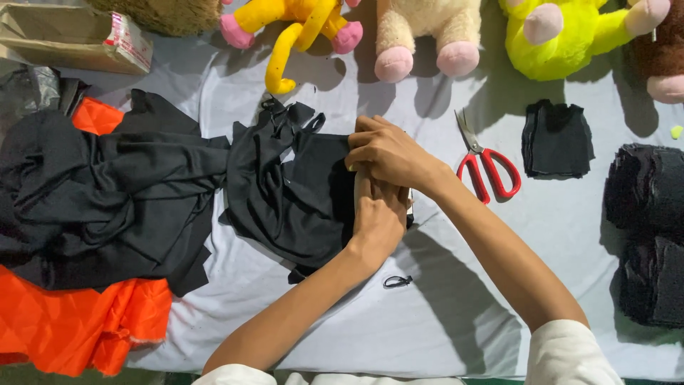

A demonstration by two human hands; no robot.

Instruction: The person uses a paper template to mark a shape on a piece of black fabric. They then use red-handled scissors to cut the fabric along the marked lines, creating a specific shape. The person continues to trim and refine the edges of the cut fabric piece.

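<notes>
Pale grey sheet-covered surface, plush toys along its far edge, both hands' fingers pinching black cloth.

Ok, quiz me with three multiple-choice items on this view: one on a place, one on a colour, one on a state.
1. Where do the scissors lie?
A. right of the hands
B. on the orange fabric
C. under the cardboard box

2. What colour are the scissor handles?
A. blue
B. red
C. green

3. What are the left hand and right hand doing?
A. resting apart on bare sheet
B. holding the scissors
C. pressing together on the black fabric piece

Answers: 1 A, they lie on the grey sheet beside the right forearm; 2 B, both loops are red; 3 C, the right hand overlaps the left at the fabric's edge.
</notes>
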